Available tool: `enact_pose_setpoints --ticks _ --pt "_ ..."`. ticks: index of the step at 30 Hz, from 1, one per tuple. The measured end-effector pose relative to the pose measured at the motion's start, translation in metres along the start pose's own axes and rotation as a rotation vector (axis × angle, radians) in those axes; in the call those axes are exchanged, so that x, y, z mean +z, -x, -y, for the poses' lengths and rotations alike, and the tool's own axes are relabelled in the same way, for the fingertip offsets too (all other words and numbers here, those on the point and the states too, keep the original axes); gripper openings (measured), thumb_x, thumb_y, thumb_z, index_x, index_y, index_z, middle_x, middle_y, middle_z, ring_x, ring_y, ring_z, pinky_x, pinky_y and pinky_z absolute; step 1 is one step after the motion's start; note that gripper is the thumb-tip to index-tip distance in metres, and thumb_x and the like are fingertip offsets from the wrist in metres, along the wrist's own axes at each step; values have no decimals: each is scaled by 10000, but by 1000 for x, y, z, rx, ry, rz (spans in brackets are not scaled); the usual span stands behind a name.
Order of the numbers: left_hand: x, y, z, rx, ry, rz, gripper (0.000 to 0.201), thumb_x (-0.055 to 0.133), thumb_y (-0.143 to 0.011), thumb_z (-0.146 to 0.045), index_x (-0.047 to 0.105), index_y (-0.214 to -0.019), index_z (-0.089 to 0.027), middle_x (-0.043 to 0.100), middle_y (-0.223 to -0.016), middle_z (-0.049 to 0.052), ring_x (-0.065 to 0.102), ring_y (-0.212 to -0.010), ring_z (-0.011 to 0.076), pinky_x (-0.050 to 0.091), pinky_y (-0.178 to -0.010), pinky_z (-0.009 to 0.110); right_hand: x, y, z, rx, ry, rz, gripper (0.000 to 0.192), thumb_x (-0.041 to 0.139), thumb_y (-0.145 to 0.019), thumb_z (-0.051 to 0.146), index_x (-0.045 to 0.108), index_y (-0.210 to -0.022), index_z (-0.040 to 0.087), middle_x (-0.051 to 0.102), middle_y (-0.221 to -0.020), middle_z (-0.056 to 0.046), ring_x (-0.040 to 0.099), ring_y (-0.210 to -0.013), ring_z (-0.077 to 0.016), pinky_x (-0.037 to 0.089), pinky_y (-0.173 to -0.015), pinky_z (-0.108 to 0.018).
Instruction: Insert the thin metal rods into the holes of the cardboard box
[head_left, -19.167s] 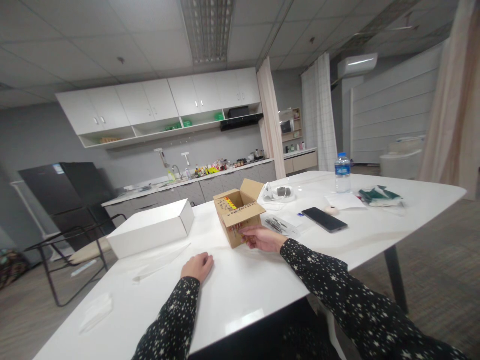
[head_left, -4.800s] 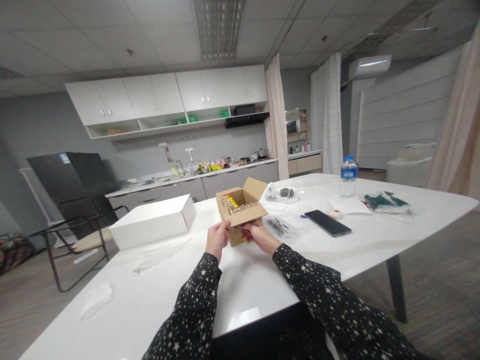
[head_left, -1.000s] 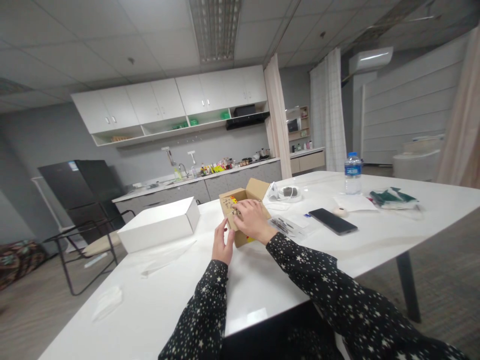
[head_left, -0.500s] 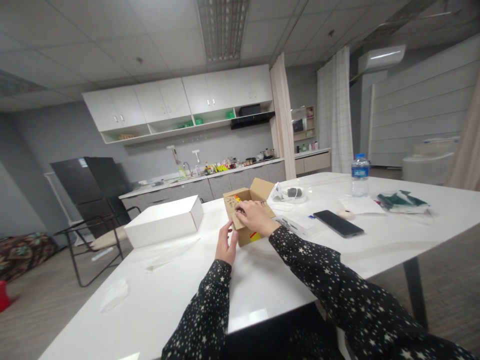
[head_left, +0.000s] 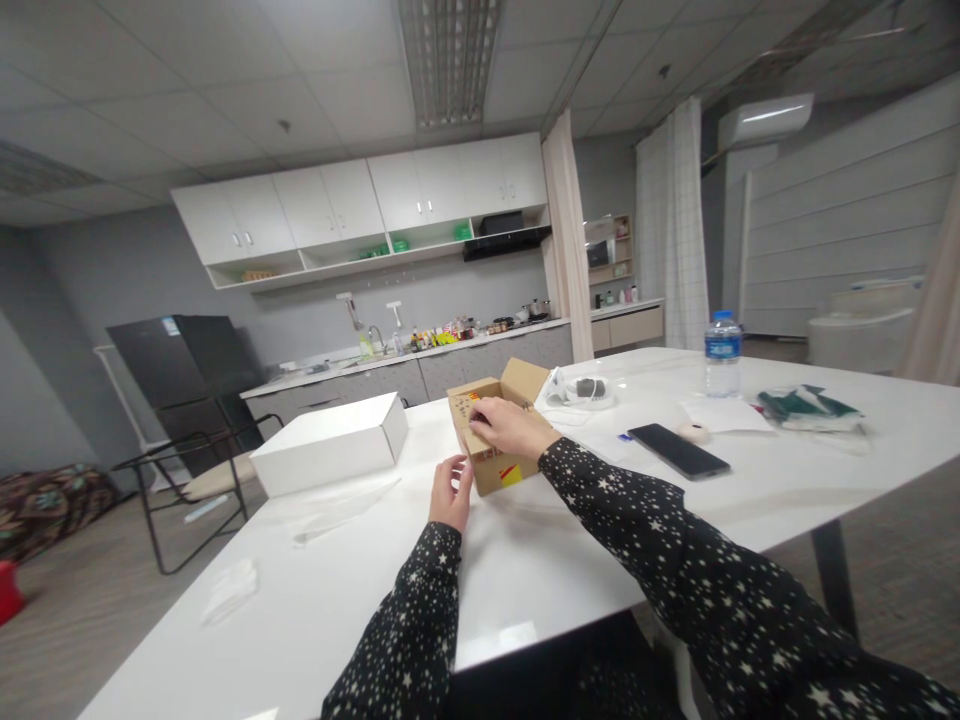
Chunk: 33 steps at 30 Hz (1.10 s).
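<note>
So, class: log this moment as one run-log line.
left hand: open beside cardboard box | right hand: resting on box top | white table

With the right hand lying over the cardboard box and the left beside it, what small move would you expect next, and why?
Probably the right hand presses the near flap down flat while the left hand steadies the cardboard box. The right palm lies over the near top edge, the far flap stands up, and the left fingers sit at the box's near-left corner.
</note>
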<state>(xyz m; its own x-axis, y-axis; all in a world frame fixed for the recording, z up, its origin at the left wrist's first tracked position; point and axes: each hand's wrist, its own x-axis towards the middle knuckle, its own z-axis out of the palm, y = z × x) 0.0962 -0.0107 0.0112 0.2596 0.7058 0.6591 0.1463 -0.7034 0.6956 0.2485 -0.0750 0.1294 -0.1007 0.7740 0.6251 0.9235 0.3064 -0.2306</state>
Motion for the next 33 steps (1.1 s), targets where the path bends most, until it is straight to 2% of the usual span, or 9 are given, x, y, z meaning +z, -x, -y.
enact_pose_setpoints --ticks 3,10,16,25,33 --pt "0 -1 6 -47 -7 4 364 512 -792 -492 576 -965 -178 548 -811 30 525 -664 131 394 -533 228 -1 0 1 26 6 11 102 488 -889 258 565 -892 191 651 -879 -57 585 -779 -170 349 -663 -253" --pt "-2 -1 10 -78 -32 39 330 525 -763 -495 599 -851 -185 563 -684 3 521 -604 131 386 -540 240 -2 -1 6 91 50 -20 206 355 -960 359 478 -994 197 667 -900 -81 607 -807 -204 349 -657 -273" --pt "-2 2 9 -78 -59 120 294 532 -753 -472 591 -767 -185 535 -574 -25 483 -540 119 403 -554 248 -10 -4 17 146 151 67 288 262 -971 380 433 -1053 162 675 -923 -142 640 -788 -258 384 -652 -317" --pt "1 5 9 -77 -155 196 280 556 -714 -466 573 -737 -188 514 -575 -34 457 -525 107 394 -556 235 -17 -9 27 103 299 157 345 209 -967 351 371 -1176 130 655 -1017 -198 646 -894 -312 450 -747 -407" --pt "2 6 18 -92 -162 205 259 523 -733 -445 563 -735 -189 519 -556 -33 455 -522 112 376 -551 233 -17 -14 29 91 352 148 366 192 -972 322 297 -1239 95 636 -1010 -239 638 -929 -312 456 -783 -431"
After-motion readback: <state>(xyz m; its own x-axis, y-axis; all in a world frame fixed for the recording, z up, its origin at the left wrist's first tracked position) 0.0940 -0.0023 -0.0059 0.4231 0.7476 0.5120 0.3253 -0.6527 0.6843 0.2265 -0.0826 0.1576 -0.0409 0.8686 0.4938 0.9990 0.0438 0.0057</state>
